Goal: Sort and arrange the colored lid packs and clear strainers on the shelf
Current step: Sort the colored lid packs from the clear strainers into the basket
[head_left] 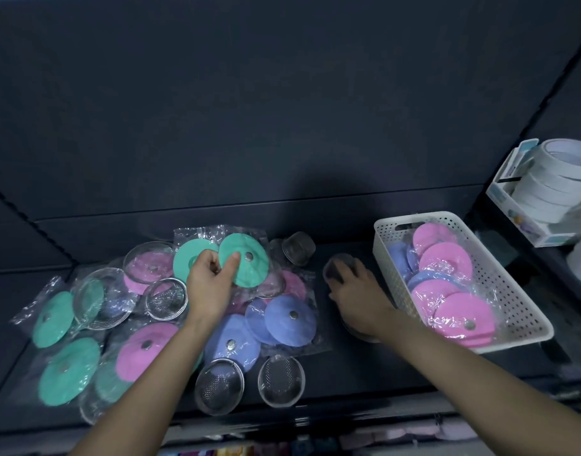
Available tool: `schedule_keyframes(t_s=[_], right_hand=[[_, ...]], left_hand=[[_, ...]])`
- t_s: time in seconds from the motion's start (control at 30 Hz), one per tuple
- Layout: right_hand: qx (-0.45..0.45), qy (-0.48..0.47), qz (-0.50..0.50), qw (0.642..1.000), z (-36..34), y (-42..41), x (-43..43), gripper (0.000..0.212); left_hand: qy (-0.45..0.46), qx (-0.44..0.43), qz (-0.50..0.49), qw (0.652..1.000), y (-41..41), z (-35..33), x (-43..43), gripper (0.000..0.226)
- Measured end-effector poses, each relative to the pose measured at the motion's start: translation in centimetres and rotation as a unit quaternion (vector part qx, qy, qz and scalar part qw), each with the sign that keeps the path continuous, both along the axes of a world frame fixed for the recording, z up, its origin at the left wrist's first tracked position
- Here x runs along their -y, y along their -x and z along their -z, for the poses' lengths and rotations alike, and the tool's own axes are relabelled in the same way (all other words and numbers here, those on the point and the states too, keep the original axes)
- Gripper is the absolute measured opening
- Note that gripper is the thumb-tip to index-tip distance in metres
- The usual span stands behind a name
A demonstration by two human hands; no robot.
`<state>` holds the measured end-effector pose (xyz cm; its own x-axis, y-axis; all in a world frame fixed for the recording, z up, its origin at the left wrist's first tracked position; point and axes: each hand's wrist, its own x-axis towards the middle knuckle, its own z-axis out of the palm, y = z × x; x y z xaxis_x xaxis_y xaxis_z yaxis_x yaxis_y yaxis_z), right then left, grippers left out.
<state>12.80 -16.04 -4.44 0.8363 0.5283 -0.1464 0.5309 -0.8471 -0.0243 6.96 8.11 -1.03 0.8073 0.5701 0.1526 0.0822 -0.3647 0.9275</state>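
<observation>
Basket holds lid packs (left fingers pinch green pack, right fingers clasp strainer)

Dark shelving bay, seen from the front and a little above. The shelf is matte, near-black, flat, with a front lip running across the near edge. The back panel is plain dark slate and fills the whole far side; one horizontal seam crosses it low down. A slotted upright runs along the left side, another along the right.

Light is dim and even, with a soft shadow on the lower back panel.

In the neighbouring bay, far right, a pale carton holds white tape rolls. Below the lip is a lower level with pastel goods, too blurred to identify.
</observation>
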Motion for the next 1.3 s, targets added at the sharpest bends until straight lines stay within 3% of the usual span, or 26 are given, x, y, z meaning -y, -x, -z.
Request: schedule_keyframes(t_s=[0.1, 0.17, 0.27, 0.3, 0.43, 0.5, 0.57, 0.63, 0.83, 0.9, 1.07, 1.2, 1.3], right_hand=[[-0.051, -0.096, -0.005, 0.994, -0.6, 1.4, -0.7, 0.047], [-0.111, -0.167, 0.033, 0.979, -1.4, 2.7, -2.0, 0.036], [-0.206, -0.269, 0.151, 0.929, -1.3, 3.2, -4.3, 0.026], [-0.245, -0.322, 0.215, 0.889, -0.8, 3.1, -4.8, 0.028], [-0.378, -0.519, 0.412, 0.647, -0.4, 2.3, -6.7, 0.032], [-0.412, -0.538, 0.426, 0.599, -0.9, 2.1, -7.6, 0.034], [-0.427, -0.532, 0.427, 0.594, -0.9, 1.9, -8.7, 0.045], [-0.43, -0.527, 0.426, 0.597, -0.7, 1.8, -9.5, 0.047], [-0.405, -0.531, 0.447, 0.595, 0.1, 0.8, -9.2, 0.013], [-0.369, -0.526, 0.438, 0.628, 0.1, 0.3, -8.6, 0.012], [-0.246, -0.49, 0.368, 0.751, -1.8, -1.1, -6.6, 0.01], [-0.193, -0.513, 0.347, 0.761, -3.8, -2.2, -5.8, 0.017], [-0.19, -0.536, 0.344, 0.747, -4.1, -2.4, -5.9, 0.02]], left_hand=[[0.02, -0.016, -0.012, 1.0, 0.3, 0.6, 0.0, 0.037], [0.048, -0.028, -0.019, 0.998, 0.6, 0.8, -0.1, 0.027], [0.071, -0.028, -0.021, 0.997, 0.9, 0.9, -0.1, 0.022], [0.077, -0.026, -0.02, 0.997, 0.9, 0.8, -0.1, 0.023], [0.087, -0.033, -0.001, 0.996, 1.3, 1.0, -0.2, 0.023], [0.081, -0.029, 0.01, 0.996, 1.5, 1.1, 0.0, 0.02], [0.07, -0.021, 0.015, 0.997, 1.5, 1.0, -0.1, 0.009], [0.066, -0.016, 0.021, 0.997, 1.6, 1.0, -0.3, 0.015], [0.08, -0.009, 0.017, 0.997, 1.8, 0.2, -0.9, 0.024], [0.075, -0.005, 0.024, 0.997, 1.7, 0.7, -1.4, 0.03], [0.059, -0.004, 0.001, 0.998, 1.2, 0.1, -3.5, 0.032], [-0.044, -0.05, -0.022, 0.998, -0.6, -0.3, -6.1, 0.034], [-0.026, -0.109, -0.005, 0.994, -2.0, -0.3, -7.2, 0.033]])
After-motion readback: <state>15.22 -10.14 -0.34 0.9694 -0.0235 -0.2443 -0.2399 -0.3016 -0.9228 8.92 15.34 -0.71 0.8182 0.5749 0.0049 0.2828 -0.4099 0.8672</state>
